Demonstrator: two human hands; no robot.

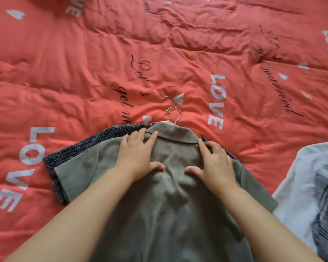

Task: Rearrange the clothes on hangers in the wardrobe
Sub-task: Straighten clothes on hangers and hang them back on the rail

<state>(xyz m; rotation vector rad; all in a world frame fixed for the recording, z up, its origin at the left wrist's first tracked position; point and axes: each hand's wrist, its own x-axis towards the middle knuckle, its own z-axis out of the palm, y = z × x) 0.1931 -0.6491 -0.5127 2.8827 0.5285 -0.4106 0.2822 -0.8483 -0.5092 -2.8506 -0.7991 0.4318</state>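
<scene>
Left grip [138, 154] flat, open on olive shirt [170, 214] — right grip [215, 163] curled, perhaps pinching it.

Bare forearms [87, 203], bare left hand [138, 156] and right hand [217, 163]

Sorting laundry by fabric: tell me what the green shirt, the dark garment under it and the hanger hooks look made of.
The green shirt looks like thin matte woven cloth, perhaps cotton: soft creases. The dark garment seems knitted: flecked, ribbed texture. The hanger hooks are shiny silvery wire, likely metal.
</scene>
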